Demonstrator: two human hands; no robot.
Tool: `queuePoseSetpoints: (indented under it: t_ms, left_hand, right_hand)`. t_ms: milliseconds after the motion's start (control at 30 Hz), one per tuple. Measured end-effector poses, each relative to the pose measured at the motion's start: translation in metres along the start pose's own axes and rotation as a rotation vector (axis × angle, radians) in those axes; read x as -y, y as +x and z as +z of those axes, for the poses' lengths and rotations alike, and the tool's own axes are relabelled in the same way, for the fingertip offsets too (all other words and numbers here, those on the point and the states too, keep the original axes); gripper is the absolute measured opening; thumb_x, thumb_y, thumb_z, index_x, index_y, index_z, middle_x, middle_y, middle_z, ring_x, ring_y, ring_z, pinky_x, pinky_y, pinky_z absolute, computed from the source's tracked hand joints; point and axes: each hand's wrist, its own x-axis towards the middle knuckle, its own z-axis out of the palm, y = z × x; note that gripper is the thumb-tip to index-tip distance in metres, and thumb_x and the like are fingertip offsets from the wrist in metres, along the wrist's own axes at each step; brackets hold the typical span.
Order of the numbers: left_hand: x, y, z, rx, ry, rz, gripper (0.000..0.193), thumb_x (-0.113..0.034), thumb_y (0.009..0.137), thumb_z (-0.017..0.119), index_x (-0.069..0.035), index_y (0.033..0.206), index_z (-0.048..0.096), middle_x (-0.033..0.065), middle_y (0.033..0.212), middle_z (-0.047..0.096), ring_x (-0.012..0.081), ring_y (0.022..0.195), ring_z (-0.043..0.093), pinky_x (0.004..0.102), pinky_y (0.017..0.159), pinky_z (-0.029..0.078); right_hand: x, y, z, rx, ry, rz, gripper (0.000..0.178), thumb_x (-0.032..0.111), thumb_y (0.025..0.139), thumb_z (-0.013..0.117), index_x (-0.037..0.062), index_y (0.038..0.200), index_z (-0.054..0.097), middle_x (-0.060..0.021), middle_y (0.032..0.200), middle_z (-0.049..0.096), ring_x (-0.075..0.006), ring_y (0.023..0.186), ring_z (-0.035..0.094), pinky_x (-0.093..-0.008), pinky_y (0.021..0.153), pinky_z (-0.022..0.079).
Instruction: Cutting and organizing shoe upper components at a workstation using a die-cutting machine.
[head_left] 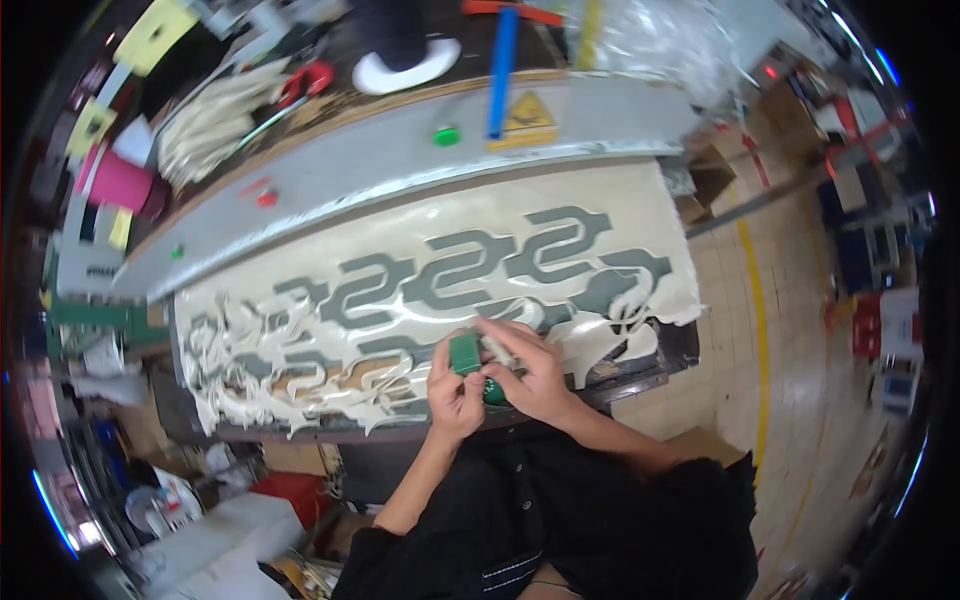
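Observation:
My left hand [452, 402] is closed around a small green block [464, 353], held up in front of my chest. Close beside it, my right hand [540, 378] grips a short pale stick-like piece [497, 351] whose exact kind I cannot make out. A darker green rounded thing [494, 392] shows just below the two hands, partly hidden by the fingers. Beneath them lies a large cream sheet [400, 238] with winding cut-out shapes through which a grey-green surface [462, 262] shows. Along its near edge the cream material hangs in loose, torn strips [300, 395].
A grey machine beam [380, 150] runs behind the sheet, with a green button [446, 136], a red button [267, 198] and a yellow warning triangle [530, 115]. Beyond it are a pile of pale gloves [205, 125] and a pink container [115, 180]. A tiled floor [730, 350] lies to the right.

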Motion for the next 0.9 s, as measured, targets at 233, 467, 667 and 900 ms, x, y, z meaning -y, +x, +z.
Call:
queuePoseSetpoints:
  t_ms: [233, 467, 667, 900]
  left_hand:
    - [0.020, -0.031, -0.106, 0.014, 0.177, 0.311, 0.027, -0.023, 0.105, 0.064, 0.002, 0.101, 0.070, 0.0270, 0.126, 0.063, 0.0454, 0.117, 0.063, 0.0572, 0.109, 0.050]
    - [0.036, -0.074, -0.151, -0.441, -0.123, -0.055, 0.047, -0.036, 0.113, 0.051, 0.008, 0.120, 0.066, 0.0289, 0.127, 0.060, 0.0432, 0.115, 0.063, 0.0494, 0.112, 0.047]
    - [0.082, -0.115, -0.246, -0.687, -0.057, -0.196, 0.041, -0.026, 0.115, 0.049, 0.006, 0.140, 0.054, 0.0116, 0.123, 0.069, 0.0193, 0.107, 0.068, 0.0361, 0.096, 0.057]
    - [0.048, -0.104, -0.438, -0.522, 0.594, 0.077, 0.035, -0.029, 0.106, 0.064, 0.005, 0.108, 0.071, 0.0225, 0.122, 0.059, 0.0377, 0.116, 0.060, 0.0470, 0.100, 0.048]
  right_hand:
    - [0.040, -0.024, 0.095, -0.013, -0.297, 0.353, 0.021, 0.012, 0.101, 0.070, 0.0028, 0.120, 0.077, -0.0201, 0.093, 0.077, -0.0310, 0.081, 0.077, -0.0353, 0.073, 0.057]
    - [0.024, -0.039, 0.153, -0.090, -0.209, 0.428, 0.022, 0.015, 0.107, 0.067, -0.0025, 0.116, 0.078, 0.0002, 0.089, 0.073, -0.0052, 0.079, 0.058, -0.0235, 0.068, 0.047]
    - [-0.033, -0.037, 0.073, -0.334, -0.811, 0.193, 0.028, 0.022, 0.105, 0.069, -0.0050, 0.107, 0.076, -0.0089, 0.069, 0.069, -0.0127, 0.062, 0.054, -0.0366, 0.059, 0.047]
    - [0.017, -0.022, -0.031, -0.173, -1.379, 0.305, 0.034, 0.031, 0.105, 0.064, 0.0005, 0.114, 0.077, -0.0243, 0.088, 0.075, -0.0407, 0.075, 0.072, -0.0456, 0.073, 0.055]
